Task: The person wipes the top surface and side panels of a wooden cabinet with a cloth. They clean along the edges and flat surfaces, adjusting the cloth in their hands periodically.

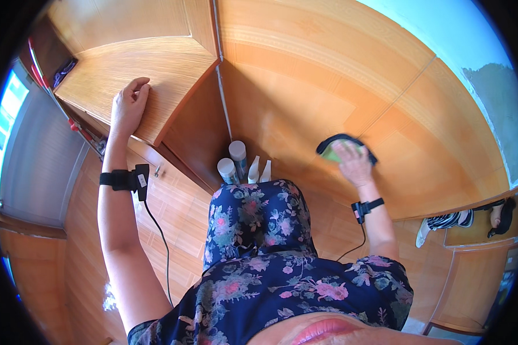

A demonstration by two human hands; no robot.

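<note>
My left hand [131,105] rests by its edge on the wooden cabinet top [155,64], fingers curled, with nothing seen in it. At the right, my right hand [355,166] presses a green and dark cloth [332,151] flat against the glossy wood-toned wall panel [285,99]. The hand is slightly blurred. Its fingers are spread over the cloth, and the cloth's dark edge shows around them. A strapped device sits on each forearm, with a black cable hanging from it.
Two capped cans [237,151] and white nozzle bottles [253,170] stand in the corner before my knees. A red and silver pole [73,125] leans left of the cabinet. Another person's leg and shoe [423,233] show at the right.
</note>
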